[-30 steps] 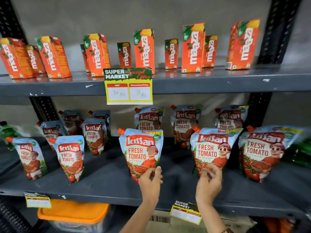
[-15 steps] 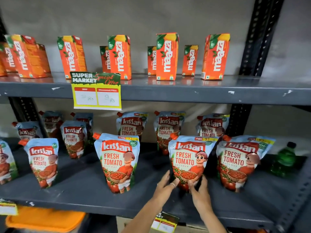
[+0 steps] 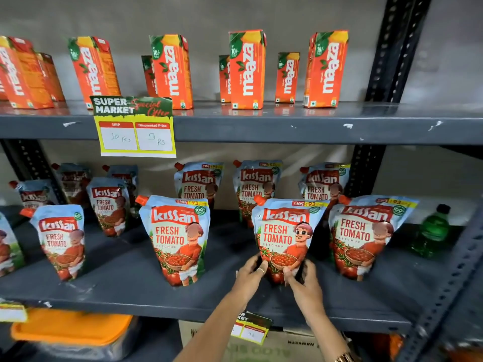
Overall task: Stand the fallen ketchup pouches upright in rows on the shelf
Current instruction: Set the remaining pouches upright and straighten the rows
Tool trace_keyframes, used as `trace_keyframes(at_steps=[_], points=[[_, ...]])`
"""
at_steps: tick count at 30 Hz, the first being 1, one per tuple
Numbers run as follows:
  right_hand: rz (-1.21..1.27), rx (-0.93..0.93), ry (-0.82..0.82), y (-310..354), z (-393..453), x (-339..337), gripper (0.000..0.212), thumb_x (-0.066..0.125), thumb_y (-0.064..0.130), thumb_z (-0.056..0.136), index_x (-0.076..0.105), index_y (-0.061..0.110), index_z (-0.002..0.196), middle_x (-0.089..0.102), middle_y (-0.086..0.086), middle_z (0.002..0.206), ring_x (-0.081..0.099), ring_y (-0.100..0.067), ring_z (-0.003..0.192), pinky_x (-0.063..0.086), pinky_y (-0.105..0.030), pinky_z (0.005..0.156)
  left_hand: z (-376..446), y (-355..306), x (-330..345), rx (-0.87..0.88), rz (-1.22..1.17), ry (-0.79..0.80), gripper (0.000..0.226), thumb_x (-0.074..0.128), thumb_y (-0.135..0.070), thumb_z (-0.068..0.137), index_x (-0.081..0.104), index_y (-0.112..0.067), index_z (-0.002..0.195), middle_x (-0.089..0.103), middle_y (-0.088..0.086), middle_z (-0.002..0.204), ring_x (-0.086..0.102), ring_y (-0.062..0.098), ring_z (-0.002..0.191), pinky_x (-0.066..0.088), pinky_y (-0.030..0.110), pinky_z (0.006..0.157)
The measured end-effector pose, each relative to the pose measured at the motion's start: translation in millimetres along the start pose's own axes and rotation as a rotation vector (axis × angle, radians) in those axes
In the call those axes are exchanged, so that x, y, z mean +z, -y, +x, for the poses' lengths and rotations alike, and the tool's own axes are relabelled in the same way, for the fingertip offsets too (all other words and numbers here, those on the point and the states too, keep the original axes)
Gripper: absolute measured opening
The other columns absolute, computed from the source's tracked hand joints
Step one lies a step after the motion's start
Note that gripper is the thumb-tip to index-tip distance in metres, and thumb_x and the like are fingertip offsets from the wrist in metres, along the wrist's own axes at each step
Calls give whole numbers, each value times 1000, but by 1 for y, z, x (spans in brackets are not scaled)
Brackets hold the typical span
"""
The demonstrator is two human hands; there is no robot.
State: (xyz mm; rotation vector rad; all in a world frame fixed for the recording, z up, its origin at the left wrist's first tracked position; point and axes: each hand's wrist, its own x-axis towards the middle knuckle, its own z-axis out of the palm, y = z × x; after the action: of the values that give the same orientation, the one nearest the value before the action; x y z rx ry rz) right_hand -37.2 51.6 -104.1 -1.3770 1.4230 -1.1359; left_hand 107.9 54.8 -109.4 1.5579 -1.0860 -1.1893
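Hands on one ketchup pouch (image 3: 283, 236), near the front of the grey shelf (image 3: 125, 283), right of the middle. Left hand (image 3: 249, 274) curled on its lower left side, fingers wrapped round the edge (a ring on one). Right hand (image 3: 304, 279) pressed on its lower right side, thumb on the front. Both arms reaching up from below, wrists bent a little. Pouch standing up, between a middle pouch (image 3: 177, 236) and a right pouch (image 3: 363, 231).

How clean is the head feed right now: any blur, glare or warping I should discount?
Head view: sharp on the held pouch between both hands; pouches at far left are soft and shadowed; shelf edge and upright bow from the wide lens; faint carton reflections on the upper shelf.
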Motion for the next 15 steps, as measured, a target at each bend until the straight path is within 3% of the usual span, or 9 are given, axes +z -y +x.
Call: trace_keyframes(at_steps=[3,5,10,15], points=[[-70,-8,14,-1,-6,2,58,66,34,80,39,16,127,57,-12,127,53,-27,117,44,-39,94,-23,-17,-5,45,-40,-16,40,49,-29,94,48,-21,133,51,3,139,39,18,135,29,33,115],[-83,-19,44,-2,-9,2,57,68,33,78,41,15,125,59,-12,125,54,-26,116,44,-38,95,-25,-14,-11,53,-55,-42,38,48,-22,95,49,-13,132,54,6,136,45,18,129,36,25,104],[-61,-68,106,0,-15,2,38,71,25,77,47,20,106,58,-6,109,55,-24,112,43,-30,92,-30,-7,-23,56,-98,-108,31,48,-18,95,54,-8,124,60,6,123,50,12,112,35,23,91],[-28,-102,105,1,-17,2,34,75,24,72,45,34,84,60,2,96,59,-19,100,47,-29,88,-31,-8,-26,68,-144,-137,13,49,-14,94,56,-13,105,61,3,108,52,15,109,39,20,82]])
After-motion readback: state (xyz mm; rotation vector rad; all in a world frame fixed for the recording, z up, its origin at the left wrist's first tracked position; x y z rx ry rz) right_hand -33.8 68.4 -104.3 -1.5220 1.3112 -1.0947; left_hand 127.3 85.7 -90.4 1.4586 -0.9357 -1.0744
